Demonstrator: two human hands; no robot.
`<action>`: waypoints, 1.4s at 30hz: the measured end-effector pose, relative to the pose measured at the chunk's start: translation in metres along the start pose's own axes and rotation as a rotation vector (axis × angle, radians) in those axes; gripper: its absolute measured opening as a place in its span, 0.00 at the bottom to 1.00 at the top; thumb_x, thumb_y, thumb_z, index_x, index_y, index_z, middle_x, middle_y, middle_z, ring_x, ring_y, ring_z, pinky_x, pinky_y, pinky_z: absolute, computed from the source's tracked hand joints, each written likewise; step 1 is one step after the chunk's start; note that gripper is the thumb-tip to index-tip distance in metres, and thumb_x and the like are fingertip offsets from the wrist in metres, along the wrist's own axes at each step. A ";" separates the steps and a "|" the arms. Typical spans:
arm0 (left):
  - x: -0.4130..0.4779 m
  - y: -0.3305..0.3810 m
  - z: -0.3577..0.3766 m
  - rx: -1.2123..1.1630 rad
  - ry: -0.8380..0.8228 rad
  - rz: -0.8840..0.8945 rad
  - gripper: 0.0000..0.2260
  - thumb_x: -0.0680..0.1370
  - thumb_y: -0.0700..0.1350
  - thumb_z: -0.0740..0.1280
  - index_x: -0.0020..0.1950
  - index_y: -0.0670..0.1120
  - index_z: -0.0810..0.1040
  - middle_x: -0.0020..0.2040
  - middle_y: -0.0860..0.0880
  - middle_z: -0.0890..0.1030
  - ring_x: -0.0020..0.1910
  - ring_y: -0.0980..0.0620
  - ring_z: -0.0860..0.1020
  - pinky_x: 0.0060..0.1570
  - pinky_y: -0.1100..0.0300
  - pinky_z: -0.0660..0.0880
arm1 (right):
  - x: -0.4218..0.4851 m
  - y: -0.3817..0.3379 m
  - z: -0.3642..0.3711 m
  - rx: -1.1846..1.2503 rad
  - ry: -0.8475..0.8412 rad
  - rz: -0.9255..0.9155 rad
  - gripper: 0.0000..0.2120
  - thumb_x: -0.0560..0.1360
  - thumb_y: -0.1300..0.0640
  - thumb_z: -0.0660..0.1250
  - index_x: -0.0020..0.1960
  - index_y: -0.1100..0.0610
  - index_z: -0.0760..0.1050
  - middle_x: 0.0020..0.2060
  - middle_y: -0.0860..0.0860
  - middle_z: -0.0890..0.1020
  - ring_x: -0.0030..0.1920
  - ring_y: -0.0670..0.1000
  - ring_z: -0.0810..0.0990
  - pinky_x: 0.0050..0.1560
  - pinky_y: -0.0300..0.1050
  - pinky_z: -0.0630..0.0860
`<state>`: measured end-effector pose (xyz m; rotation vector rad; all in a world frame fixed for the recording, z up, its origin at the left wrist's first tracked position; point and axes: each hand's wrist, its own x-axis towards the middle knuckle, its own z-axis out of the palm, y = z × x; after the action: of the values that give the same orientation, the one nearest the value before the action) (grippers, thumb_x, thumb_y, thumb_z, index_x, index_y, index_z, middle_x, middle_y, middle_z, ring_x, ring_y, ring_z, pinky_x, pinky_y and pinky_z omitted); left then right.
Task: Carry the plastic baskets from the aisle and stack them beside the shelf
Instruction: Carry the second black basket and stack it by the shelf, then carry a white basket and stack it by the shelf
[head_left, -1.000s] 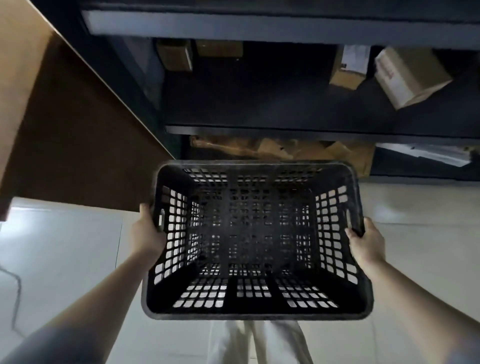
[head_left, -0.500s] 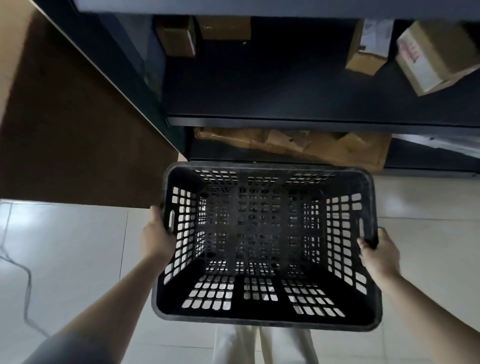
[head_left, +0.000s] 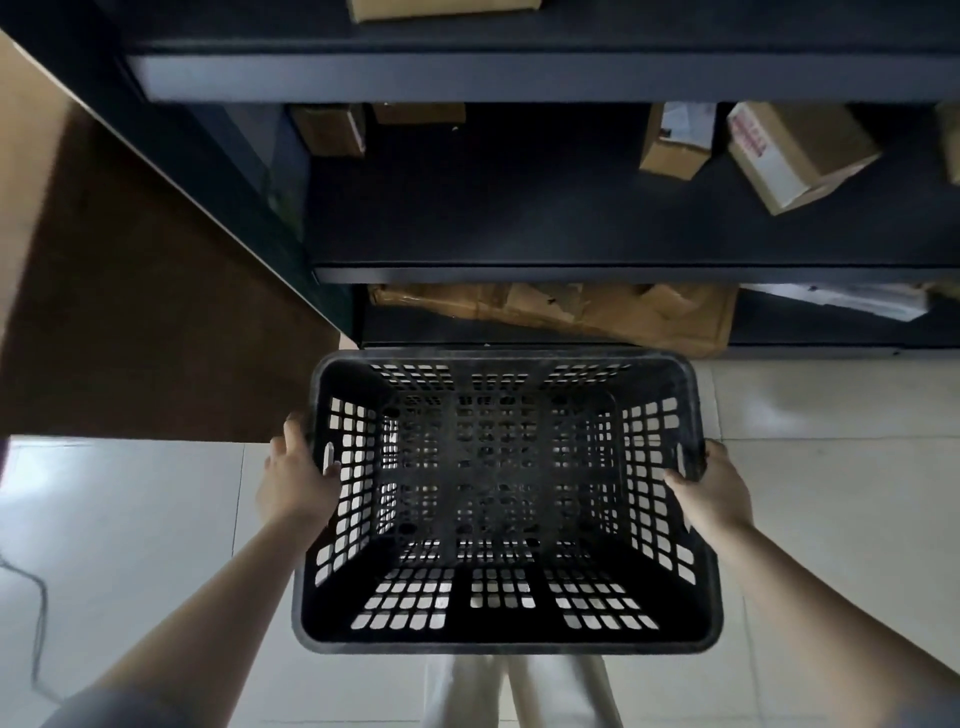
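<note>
Black plastic basket (head_left: 506, 499) (empty) hangs before the dark shelf (head_left: 571, 270), left hand (head_left: 298, 480) and right hand (head_left: 714, 491) clamped on its side rims.

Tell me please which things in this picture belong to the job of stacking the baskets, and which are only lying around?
Part of the job:
black plastic basket, empty
left hand and right hand, each gripping a side handle
dark shelf, straight ahead

Only lying about:
cardboard boxes on the shelf
flattened cardboard on the lowest level
cable on the tiled floor
</note>
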<state>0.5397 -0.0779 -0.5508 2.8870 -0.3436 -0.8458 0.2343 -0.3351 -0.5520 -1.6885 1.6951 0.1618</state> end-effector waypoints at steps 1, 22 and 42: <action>-0.003 0.008 -0.008 0.014 0.005 0.022 0.31 0.75 0.42 0.67 0.75 0.45 0.56 0.67 0.38 0.70 0.65 0.36 0.70 0.57 0.41 0.72 | -0.004 -0.009 -0.006 0.028 0.007 -0.022 0.17 0.73 0.61 0.69 0.60 0.60 0.71 0.48 0.52 0.78 0.47 0.57 0.79 0.38 0.42 0.68; -0.285 0.300 -0.215 -0.150 -0.030 0.872 0.33 0.75 0.63 0.61 0.76 0.53 0.57 0.73 0.47 0.67 0.67 0.43 0.71 0.59 0.47 0.75 | -0.226 -0.049 -0.302 0.322 0.400 -0.138 0.35 0.74 0.51 0.68 0.75 0.56 0.56 0.71 0.56 0.69 0.70 0.57 0.69 0.65 0.47 0.68; -0.689 0.437 -0.019 0.109 -0.301 1.350 0.35 0.74 0.61 0.63 0.77 0.50 0.57 0.76 0.43 0.64 0.72 0.40 0.66 0.66 0.45 0.69 | -0.402 0.365 -0.488 0.375 0.734 0.257 0.35 0.73 0.48 0.67 0.75 0.53 0.55 0.67 0.56 0.73 0.65 0.57 0.74 0.60 0.49 0.72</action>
<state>-0.0945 -0.3294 -0.1032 1.7942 -2.0107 -0.8755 -0.3407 -0.2306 -0.1147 -1.3097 2.2849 -0.6983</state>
